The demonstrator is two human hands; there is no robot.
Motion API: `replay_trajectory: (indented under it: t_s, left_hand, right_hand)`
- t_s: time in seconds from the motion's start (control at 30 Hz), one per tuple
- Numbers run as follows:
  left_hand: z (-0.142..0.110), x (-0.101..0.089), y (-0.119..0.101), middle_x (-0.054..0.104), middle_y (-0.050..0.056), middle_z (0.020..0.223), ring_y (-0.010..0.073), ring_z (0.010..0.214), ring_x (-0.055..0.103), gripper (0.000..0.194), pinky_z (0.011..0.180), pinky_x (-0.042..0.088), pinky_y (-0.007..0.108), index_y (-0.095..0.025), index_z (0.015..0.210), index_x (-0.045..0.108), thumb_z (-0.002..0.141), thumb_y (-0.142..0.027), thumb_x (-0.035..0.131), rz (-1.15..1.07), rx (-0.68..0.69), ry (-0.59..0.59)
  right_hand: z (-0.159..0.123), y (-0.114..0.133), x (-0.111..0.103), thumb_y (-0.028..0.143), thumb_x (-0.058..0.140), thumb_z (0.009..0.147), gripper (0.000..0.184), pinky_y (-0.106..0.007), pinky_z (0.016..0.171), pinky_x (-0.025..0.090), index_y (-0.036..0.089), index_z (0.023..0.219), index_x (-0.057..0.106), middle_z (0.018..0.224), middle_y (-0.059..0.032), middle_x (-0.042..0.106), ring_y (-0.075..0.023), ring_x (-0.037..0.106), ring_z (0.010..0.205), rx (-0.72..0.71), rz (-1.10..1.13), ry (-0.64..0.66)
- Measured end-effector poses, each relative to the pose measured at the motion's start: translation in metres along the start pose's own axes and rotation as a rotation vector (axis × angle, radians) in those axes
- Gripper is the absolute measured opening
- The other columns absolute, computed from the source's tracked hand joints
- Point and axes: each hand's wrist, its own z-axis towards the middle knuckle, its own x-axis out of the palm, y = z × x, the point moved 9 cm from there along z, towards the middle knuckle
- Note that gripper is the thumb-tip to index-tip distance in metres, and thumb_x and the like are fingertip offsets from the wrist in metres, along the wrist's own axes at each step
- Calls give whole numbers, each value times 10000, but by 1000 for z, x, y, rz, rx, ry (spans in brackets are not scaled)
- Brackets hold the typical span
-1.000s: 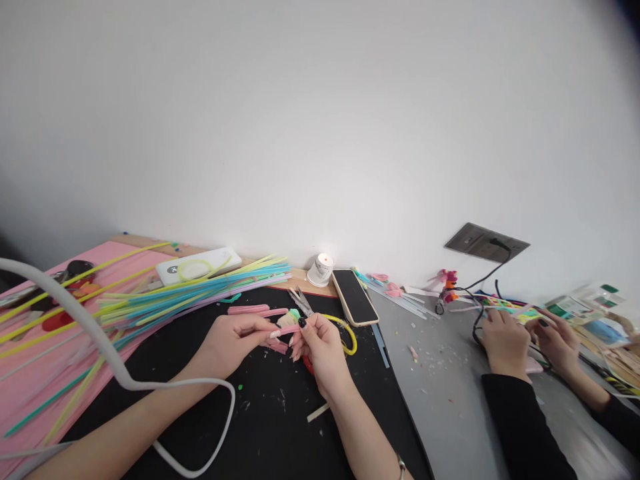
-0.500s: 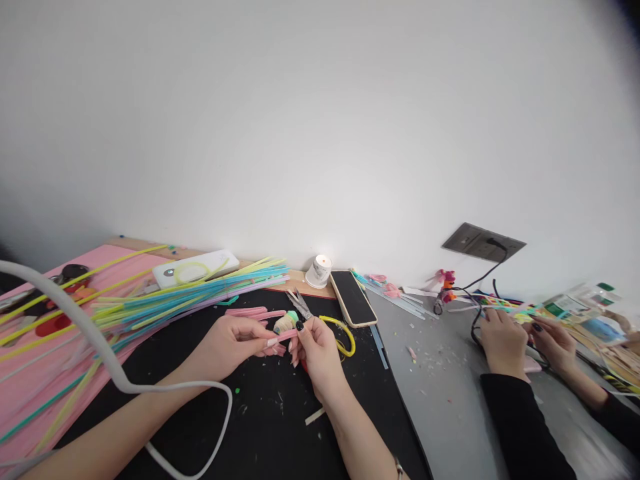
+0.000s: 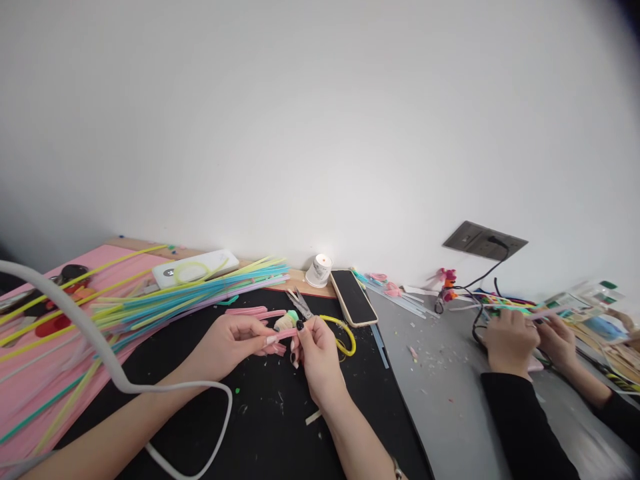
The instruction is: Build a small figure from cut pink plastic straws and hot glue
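Over the black mat, my left hand (image 3: 239, 339) pinches one end of a short pink pipe cleaner (image 3: 287, 335). The thumb and fingers of my right hand (image 3: 316, 350) close on its other end. Just behind them sits a small cream and green fuzzy piece (image 3: 287, 321), partly covered by my fingers. More pink pipe cleaners (image 3: 247, 311) lie behind my left hand. Scissors (image 3: 300, 303) with a yellow handle (image 3: 351, 339) rest beyond my right hand, their middle hidden by it.
Left of my hands lies a bundle of coloured pipe cleaners (image 3: 200, 293) beside a white power bank (image 3: 220, 261). A paper cup (image 3: 319, 272) and a phone (image 3: 354, 298) stand and lie behind. A white cable (image 3: 175, 387) crosses my left arm. At right, a co-worker's hands (image 3: 513, 340) handle pipe cleaners.
My hands have barely moved, still holding the pink pipe cleaner; my right fingers shifted slightly. The co-worker's hands have moved, and a pale pipe cleaner now extends from them to the right.
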Motion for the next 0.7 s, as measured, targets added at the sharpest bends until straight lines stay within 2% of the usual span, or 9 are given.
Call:
replay_trajectory:
  t_s: [0.1,0.17,0.27,0.33,0.47,0.6,0.7]
  left_hand:
    - [0,-4,-5,764,9,782,214,744,721,140,689,594,308,-237,813,736,772,-266,606,148,84,-31]
    - [-1,-8,-13,761,11,835,236,856,705,141,707,590,311,-237,826,732,773,-247,602,273,194,-81]
    - [-6,-13,-24,759,3,851,251,1008,649,146,823,551,330,-250,829,735,781,-242,598,478,344,-161]
    - [-9,-14,-28,757,-7,885,242,998,653,161,872,522,327,-270,861,736,793,-247,592,590,406,-191]
    - [-13,-16,-27,743,-11,966,234,914,684,182,858,516,286,-298,919,725,789,-251,607,679,489,-187]
    - [-16,-12,-25,758,-25,878,202,825,705,198,788,528,232,-302,879,725,819,-212,560,740,558,-127]
    - [-16,-10,-30,759,-12,872,208,823,704,216,769,530,237,-286,874,725,842,-215,523,791,576,-146]
  right_hand:
    - [1,-1,0,363,599,789,281,-170,364,301,190,643,433,511,66,514,-42,378,352,12,86,3]
    - [1,-1,1,357,623,770,284,-170,362,300,188,636,438,505,65,518,-42,376,352,30,146,7]
    - [1,-2,6,350,646,754,287,-166,357,289,182,631,449,499,59,531,-39,376,346,54,204,35]
    - [0,-4,8,353,660,745,291,-163,351,283,178,629,459,498,54,539,-37,370,343,72,224,47]
    - [-3,-10,13,374,682,726,310,-162,333,287,171,617,475,487,49,542,-34,358,330,145,255,74]
    - [-6,-11,18,371,698,713,316,-163,325,308,168,612,479,472,45,543,-39,371,327,197,283,105]
    - [-6,-11,18,358,701,715,308,-159,328,322,164,618,483,482,42,551,-38,381,332,194,290,102]
